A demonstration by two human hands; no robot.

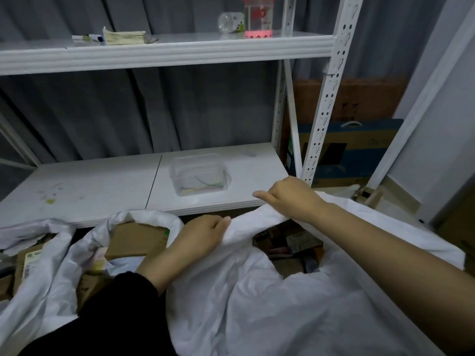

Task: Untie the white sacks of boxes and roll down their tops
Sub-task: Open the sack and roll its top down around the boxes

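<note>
A large white sack (257, 299) fills the lower middle and right of the head view, its mouth open over dark boxes (290, 247) inside. My left hand (203, 235) grips the far rim of the sack on the left. My right hand (288, 196) grips the same rim further right, fingers curled over the fabric. A second white sack (64, 265) lies to the left, open, with cardboard boxes (136, 240) showing in it.
A white metal rack stands just behind the sacks; its lower shelf (90, 186) carries a clear plastic tub (200, 176) holding thin coloured ties. The upper shelf holds a pink-based jar (258, 19) and papers. Cardboard and a blue box (347, 152) stand at the right.
</note>
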